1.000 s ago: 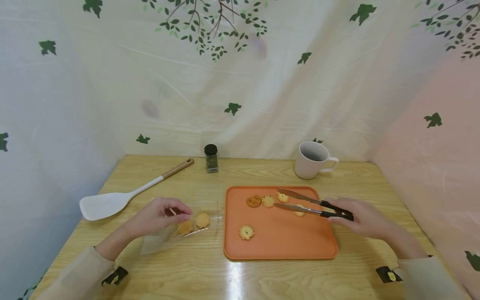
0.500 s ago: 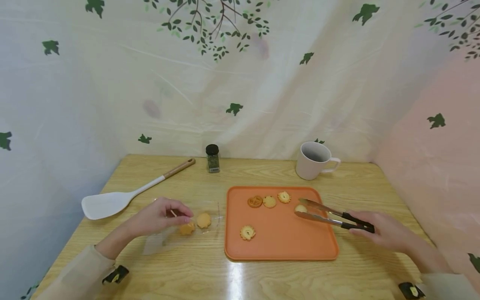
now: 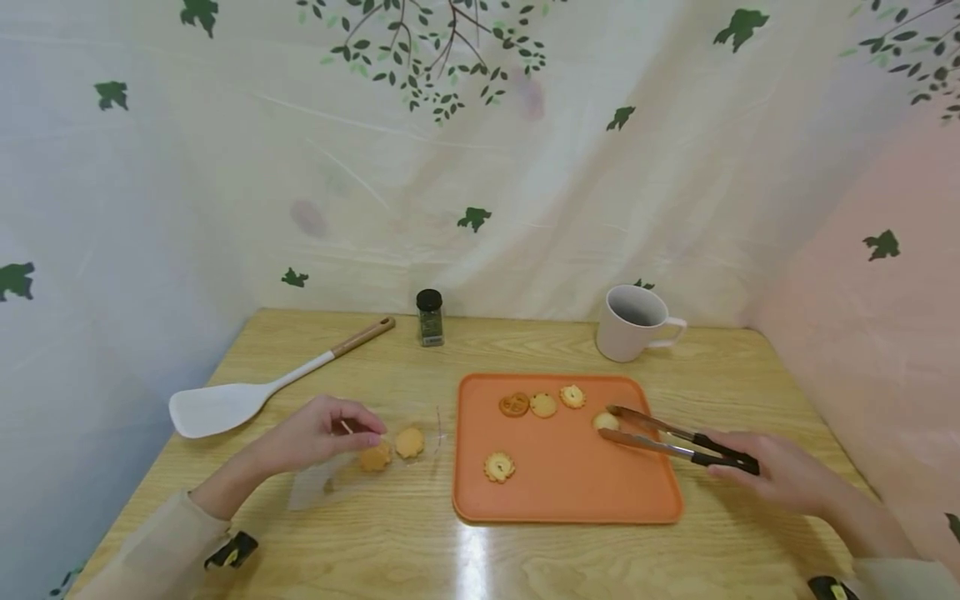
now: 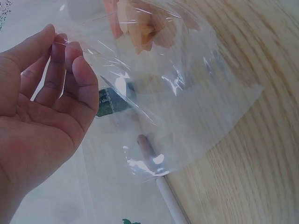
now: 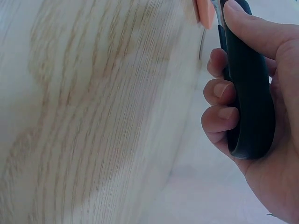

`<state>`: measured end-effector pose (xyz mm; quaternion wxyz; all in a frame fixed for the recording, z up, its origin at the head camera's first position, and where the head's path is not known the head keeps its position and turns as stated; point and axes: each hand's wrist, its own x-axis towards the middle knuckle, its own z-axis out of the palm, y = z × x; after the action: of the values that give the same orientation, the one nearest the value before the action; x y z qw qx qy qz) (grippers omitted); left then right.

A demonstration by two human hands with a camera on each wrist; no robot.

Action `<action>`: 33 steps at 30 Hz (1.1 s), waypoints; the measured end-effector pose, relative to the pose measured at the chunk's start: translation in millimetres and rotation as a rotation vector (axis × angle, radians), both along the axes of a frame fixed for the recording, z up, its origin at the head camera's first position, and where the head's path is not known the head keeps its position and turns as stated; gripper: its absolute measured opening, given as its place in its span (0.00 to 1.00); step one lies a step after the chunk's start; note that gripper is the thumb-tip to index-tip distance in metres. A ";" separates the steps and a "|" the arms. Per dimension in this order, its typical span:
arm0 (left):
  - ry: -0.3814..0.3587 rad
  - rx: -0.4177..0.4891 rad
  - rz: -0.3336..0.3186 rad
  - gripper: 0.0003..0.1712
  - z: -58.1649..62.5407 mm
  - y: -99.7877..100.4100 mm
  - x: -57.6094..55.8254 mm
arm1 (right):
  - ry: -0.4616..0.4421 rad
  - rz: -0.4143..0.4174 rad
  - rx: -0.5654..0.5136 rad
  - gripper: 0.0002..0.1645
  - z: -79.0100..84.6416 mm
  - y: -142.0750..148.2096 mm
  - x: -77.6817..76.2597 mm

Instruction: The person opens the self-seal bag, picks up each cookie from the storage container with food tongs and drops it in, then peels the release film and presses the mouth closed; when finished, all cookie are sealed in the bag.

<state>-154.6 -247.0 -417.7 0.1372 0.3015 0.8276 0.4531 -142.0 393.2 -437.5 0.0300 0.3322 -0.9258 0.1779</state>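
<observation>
Right hand [image 3: 783, 473] grasps tongs [image 3: 675, 450], mug [image 3: 621, 335] beyond; left hand [image 3: 330, 432] pinches a clear bag [image 4: 205, 116], spatula [image 3: 225, 408] and jar [image 3: 431, 321] beyond, tray [image 3: 562, 475] between hands.

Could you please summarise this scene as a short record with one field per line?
Left hand: the left hand pinches a clear bag
Bag contents: two cookies visible
Right hand: the right hand grips tongs
Tongs' tips: at a round cookie on the tray; whether it is clamped, I cannot tell
Tray: orange tray, five cookies in all
Behind tray: white mug, upright
Back of table: jar with black lid, upright
Left side: white spatula with brown handle
Surface: wood-grain table
</observation>
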 end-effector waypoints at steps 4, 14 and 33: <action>0.013 0.003 0.001 0.11 -1.2 -0.7 0.4 | 0.016 -0.020 0.029 0.28 0.7 -0.2 0.6; 0.033 0.003 -0.001 0.10 -2.2 -1.4 0.2 | -0.011 -0.012 0.010 0.28 -0.9 -0.7 1.1; -0.010 -0.001 0.001 0.11 1.3 1.0 0.9 | -0.035 0.020 -0.061 0.28 1.2 -13.5 2.3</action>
<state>-153.7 -246.0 -416.4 0.1411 0.2989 0.8273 0.4543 -139.7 379.7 -436.3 0.0223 0.3374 -0.9169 0.2119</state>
